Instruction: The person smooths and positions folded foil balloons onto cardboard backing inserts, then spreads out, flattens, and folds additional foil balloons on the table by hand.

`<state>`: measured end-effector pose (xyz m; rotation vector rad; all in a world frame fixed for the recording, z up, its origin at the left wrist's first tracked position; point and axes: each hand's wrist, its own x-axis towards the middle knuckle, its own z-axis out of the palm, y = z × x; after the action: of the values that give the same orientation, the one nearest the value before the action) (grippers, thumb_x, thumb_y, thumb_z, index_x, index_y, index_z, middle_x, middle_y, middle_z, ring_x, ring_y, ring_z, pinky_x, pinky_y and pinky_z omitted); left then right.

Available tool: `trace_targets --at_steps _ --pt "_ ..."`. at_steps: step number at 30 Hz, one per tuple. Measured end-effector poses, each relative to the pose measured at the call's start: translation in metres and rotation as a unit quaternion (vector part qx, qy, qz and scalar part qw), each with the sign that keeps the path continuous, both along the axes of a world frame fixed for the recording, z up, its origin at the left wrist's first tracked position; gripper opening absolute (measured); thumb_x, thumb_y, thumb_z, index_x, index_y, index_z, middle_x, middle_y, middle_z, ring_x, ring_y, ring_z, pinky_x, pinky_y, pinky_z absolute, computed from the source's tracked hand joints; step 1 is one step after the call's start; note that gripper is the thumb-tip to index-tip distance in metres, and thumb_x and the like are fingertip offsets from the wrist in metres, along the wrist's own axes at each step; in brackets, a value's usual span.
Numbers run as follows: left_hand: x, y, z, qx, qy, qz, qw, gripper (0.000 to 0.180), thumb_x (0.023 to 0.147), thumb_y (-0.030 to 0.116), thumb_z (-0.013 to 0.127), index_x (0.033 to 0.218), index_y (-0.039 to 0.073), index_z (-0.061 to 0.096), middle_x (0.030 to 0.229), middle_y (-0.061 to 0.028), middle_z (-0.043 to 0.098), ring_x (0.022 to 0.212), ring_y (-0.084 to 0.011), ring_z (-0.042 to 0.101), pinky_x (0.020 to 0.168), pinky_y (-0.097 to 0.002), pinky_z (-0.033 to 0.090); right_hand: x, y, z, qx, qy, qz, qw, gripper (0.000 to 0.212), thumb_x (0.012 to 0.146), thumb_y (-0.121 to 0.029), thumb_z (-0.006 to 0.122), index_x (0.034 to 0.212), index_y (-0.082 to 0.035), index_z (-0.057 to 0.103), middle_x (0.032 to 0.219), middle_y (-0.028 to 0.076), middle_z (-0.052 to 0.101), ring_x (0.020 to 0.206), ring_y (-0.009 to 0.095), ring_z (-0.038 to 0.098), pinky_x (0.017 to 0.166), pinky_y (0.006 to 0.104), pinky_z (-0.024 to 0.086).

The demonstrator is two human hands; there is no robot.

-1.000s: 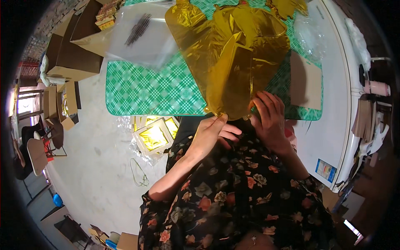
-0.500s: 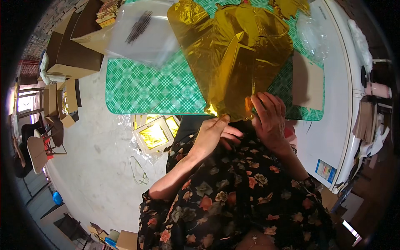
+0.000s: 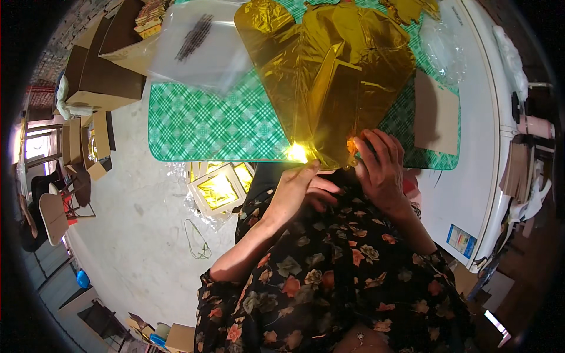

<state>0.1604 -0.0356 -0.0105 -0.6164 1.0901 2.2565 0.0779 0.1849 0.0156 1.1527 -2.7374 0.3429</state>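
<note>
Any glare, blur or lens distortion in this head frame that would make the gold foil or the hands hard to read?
Head view: strong glare spot on the lower edge of the gold foil balloon, just above the left hand; the foil mirrors light unevenly. The right hand is sharp. The clear plastic bag looks hazy. Fisheye bends the green checked mat edges, and the rim is black.

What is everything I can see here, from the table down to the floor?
gold foil balloon: one, gold, held up over the table
checked table cover: one, green and white, table top
clear plastic bag: one, transparent, far left of table
brown card: one, brown, right of table
cardboard boxes: several, brown, floor left
packets of gold foil: a few, gold, floor under table edge
left hand: one, at balloon's lower edge
right hand: one, fingers gripping balloon's bottom
</note>
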Motion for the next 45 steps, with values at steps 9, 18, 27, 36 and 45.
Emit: trace_targets --at_steps 9,18,27,36,45 --pt "0.025 -0.011 -0.005 -0.236 0.132 0.066 0.96 0.034 0.109 0.027 0.052 0.109 -0.003 0.067 0.083 -0.0097 0.072 0.068 -0.0151 0.065 0.063 -0.0295 0.052 -0.001 0.001 -0.003 0.001 -0.001 0.003 1.0 0.047 0.086 -0.012 0.063 0.132 -0.004 0.061 0.137 0.015 0.054 0.131 0.034 0.048 0.111 0.0509 0.037" --pt "-0.016 -0.02 0.029 -0.647 0.452 0.041 0.613 0.048 0.082 0.007 0.076 0.127 0.005 0.06 0.13 -0.0146 0.061 0.123 -0.0342 0.055 0.104 -0.048 0.042 -0.003 0.003 -0.003 -0.005 0.026 -0.018 0.999 0.044 0.087 -0.015 0.062 0.13 -0.005 0.061 0.138 0.015 0.052 0.13 0.035 0.048 0.111 0.0534 0.037" --pt "-0.081 -0.01 0.033 -0.682 0.507 -0.17 0.499 0.076 0.096 0.053 0.058 0.156 0.011 0.038 0.163 -0.0175 0.03 0.153 -0.0343 0.024 0.124 -0.0534 0.019 0.003 0.007 0.001 -0.038 -0.002 -0.003 0.999 0.053 0.083 -0.013 0.068 0.134 -0.005 0.057 0.138 0.018 0.052 0.131 0.038 0.048 0.11 0.0579 0.034" --pt "-0.093 -0.009 0.022 -0.689 0.519 -0.207 0.462 0.076 0.096 0.055 0.057 0.156 0.013 0.039 0.163 -0.0215 0.028 0.15 -0.0418 0.026 0.12 -0.059 0.021 -0.002 0.008 0.002 -0.059 -0.013 -0.011 0.998 0.052 0.079 -0.012 0.072 0.129 -0.007 0.061 0.137 0.015 0.053 0.13 0.035 0.048 0.108 0.0543 0.038" --pt "-0.095 -0.007 0.025 -0.706 0.511 -0.224 0.437 0.075 0.09 0.049 0.064 0.149 0.005 0.048 0.157 -0.025 0.036 0.149 -0.0502 0.021 0.122 -0.0617 0.016 -0.062 -0.052 0.016 -0.099 -0.032 0.06 0.993 0.065 0.085 -0.027 0.072 0.144 -0.009 0.052 0.152 0.014 0.045 0.145 0.031 0.038 0.12 0.0534 0.025"
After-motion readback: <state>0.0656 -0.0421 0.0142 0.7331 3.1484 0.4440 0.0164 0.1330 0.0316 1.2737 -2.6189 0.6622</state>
